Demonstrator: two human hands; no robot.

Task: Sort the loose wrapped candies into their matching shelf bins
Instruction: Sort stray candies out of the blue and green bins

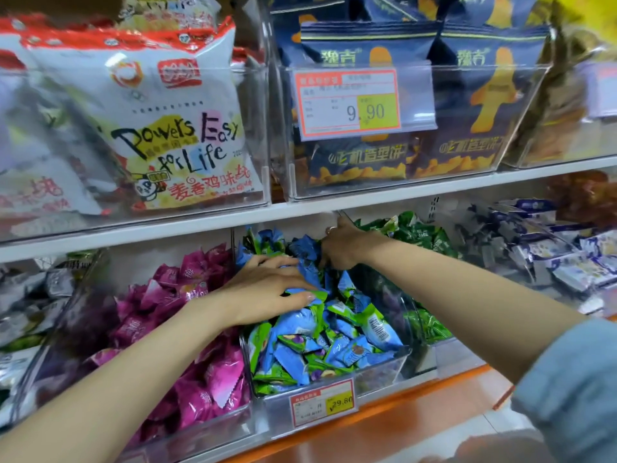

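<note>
Glossy blue candies [334, 342], pillow-shaped with crimped ends and green panels, fill a clear hard-plastic bin [384, 365] at the middle of the lower shelf [400, 401]. The bin's long axis runs from its front lip at 6 o'clock back toward 12, leaning a little to 11. The candies lie every way. One with a barcode [380, 325] has its long axis from 11 to 5 o'clock.

The left hand [267, 289] lies palm down on the heap, its fingers nearly straight and pointing to 3 o'clock, pressing the wrappers and gripping nothing. The right hand [344, 248] reaches to the rear of the same bin, at 1 o'clock of the left hand. It wears a ring, and its fingers curl down into the pile against a blue wrapper; whether they have hold of one I cannot tell. A soft grey-blue sleeve [567, 379] covers that arm at 4 o'clock.

Crinkly magenta candies [200, 389] fill the bin at 9 o'clock of the blue ones, and green candies [420, 235] the bin at 2 o'clock. A red-edged price tag [322, 401] is fixed to the front of the blue candies' bin.
</note>
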